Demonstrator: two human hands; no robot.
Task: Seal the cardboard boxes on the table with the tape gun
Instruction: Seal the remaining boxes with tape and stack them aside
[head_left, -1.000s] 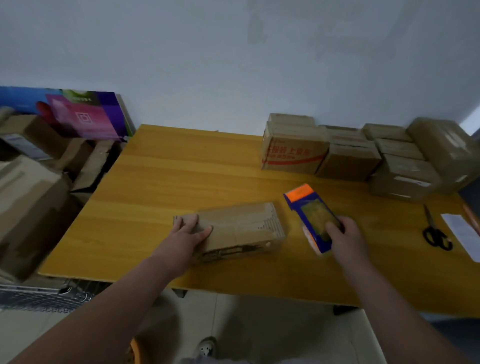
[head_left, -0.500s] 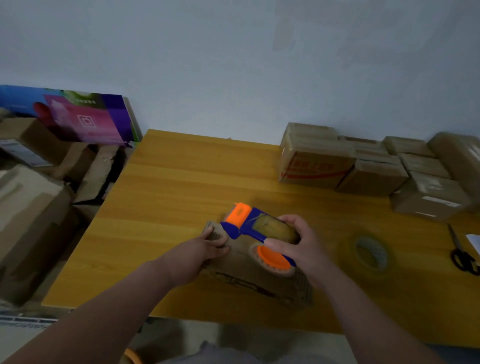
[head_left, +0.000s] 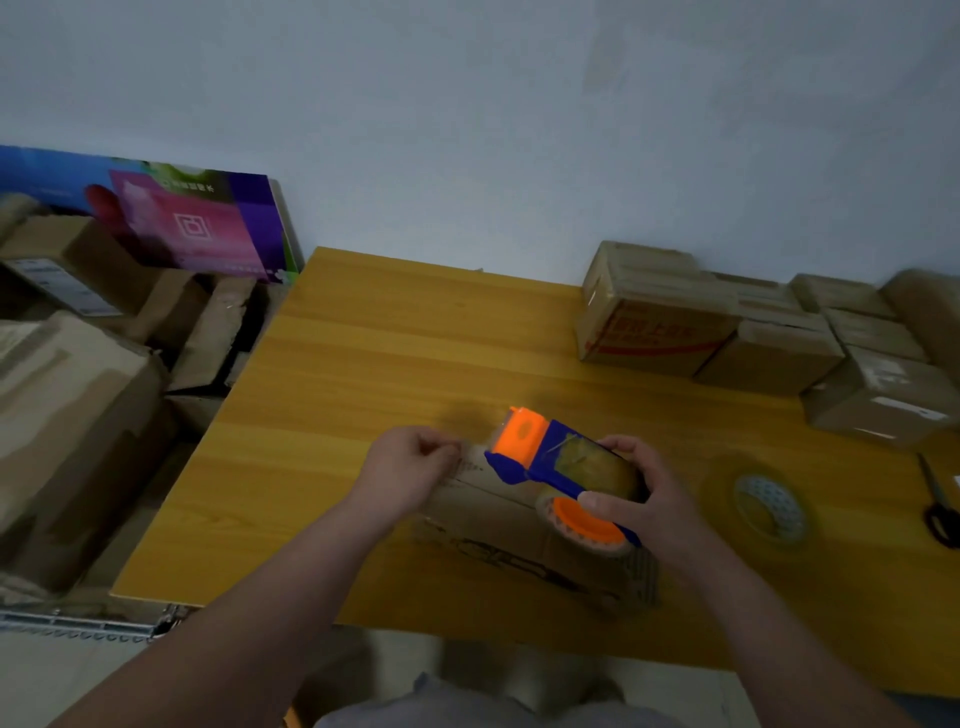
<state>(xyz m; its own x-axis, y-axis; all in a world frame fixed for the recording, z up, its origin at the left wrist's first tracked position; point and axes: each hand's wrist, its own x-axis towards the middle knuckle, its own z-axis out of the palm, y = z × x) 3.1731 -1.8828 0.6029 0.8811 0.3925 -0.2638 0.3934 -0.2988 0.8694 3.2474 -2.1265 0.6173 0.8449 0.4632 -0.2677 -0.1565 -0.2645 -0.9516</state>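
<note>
Table (head_left: 389, 364), cardboard boxes (head_left: 660, 322), tape roll (head_left: 769, 504), scissors (head_left: 940, 512)

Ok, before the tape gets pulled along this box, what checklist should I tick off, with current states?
1. Right hand grips tape gun: ok.
2. Gun's orange front sits over the left end of the cardboard box: ok.
3. Left hand pinches the tape end: cannot tell; its fingers are curled there.
4. Box lies flat on the table: ok.
5. Spare tape roll and scissors lie apart from the box: ok.
</note>
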